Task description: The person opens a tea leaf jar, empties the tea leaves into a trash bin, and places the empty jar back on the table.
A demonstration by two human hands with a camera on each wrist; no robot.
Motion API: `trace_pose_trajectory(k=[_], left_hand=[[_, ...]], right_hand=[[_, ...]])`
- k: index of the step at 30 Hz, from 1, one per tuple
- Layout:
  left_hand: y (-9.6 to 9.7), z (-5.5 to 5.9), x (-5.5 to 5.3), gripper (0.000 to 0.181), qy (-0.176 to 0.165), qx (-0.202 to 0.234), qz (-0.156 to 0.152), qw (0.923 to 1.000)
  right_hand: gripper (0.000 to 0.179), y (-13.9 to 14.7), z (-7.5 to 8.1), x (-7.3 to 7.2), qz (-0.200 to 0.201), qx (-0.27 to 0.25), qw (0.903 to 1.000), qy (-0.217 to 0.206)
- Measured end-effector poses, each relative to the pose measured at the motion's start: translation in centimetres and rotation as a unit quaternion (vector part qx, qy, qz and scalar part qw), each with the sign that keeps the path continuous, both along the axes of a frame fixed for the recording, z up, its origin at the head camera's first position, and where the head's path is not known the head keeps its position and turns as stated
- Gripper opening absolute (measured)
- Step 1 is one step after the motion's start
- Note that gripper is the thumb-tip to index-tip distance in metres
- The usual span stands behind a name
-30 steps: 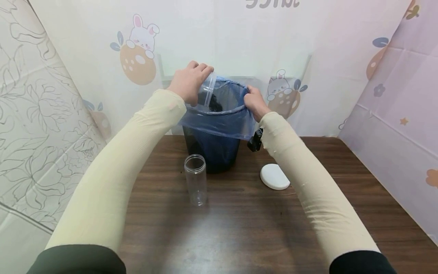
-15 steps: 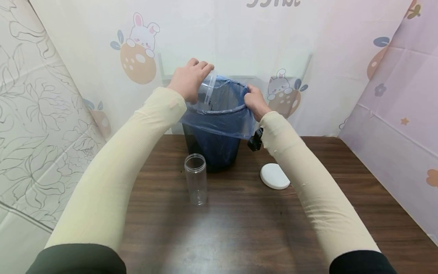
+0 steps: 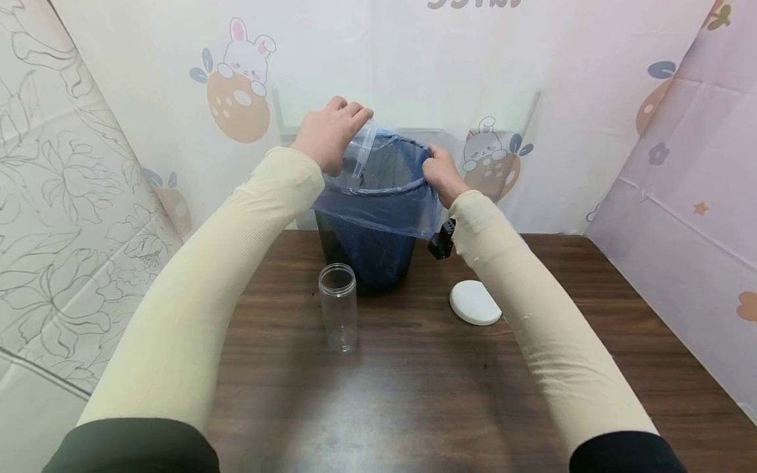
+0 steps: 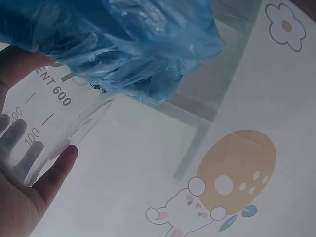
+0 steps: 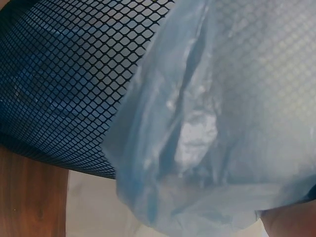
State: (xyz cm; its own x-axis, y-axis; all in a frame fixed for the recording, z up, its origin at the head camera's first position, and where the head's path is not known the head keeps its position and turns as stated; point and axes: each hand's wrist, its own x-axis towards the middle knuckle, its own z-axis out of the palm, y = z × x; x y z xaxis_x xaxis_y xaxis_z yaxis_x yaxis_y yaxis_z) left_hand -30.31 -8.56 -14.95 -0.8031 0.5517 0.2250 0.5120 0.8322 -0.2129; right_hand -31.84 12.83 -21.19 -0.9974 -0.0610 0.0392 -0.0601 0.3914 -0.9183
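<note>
My left hand [image 3: 331, 136] grips a clear beaker [image 3: 357, 154], tipped with its mouth over the bin. In the left wrist view, printed numbers show on the beaker [image 4: 58, 106], with a few dark specks by the bag. A black mesh waste bin [image 3: 367, 259] stands upright on the table, lined with a blue plastic bag [image 3: 384, 213] folded over its rim. My right hand [image 3: 442, 172] holds the bin's right rim through the bag; in the right wrist view the loose bag [image 5: 192, 128] hides most of its fingers.
A tall clear jar [image 3: 340, 318] without a lid stands upright in front of the bin. To its right lies a white round lid [image 3: 475, 303], partly behind my right sleeve. The brown wooden table [image 3: 384, 401] backs onto a printed curtain [image 3: 402, 59].
A dark clump was at the beaker's mouth one second ago; it dropped into the bin, and only small dark traces show now. Both hands kept nearly the same place.
</note>
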Motion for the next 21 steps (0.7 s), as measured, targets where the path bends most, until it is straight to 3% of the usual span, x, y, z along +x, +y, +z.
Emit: trace_pose_trajectory(k=[13, 21], left_hand=[[-0.04, -0.2, -0.25, 0.084, 0.035, -0.036, -0.022, 0.9985], [0.31, -0.53, -0.04, 0.07, 0.099, -0.123, -0.047, 0.9864]], right_hand=[[0.064, 0.02, -0.06, 0.0, -0.004, 0.013, 0.9999, -0.008], [0.064, 0.02, -0.09, 0.07, -0.003, 0.006, 1.0, -0.004]])
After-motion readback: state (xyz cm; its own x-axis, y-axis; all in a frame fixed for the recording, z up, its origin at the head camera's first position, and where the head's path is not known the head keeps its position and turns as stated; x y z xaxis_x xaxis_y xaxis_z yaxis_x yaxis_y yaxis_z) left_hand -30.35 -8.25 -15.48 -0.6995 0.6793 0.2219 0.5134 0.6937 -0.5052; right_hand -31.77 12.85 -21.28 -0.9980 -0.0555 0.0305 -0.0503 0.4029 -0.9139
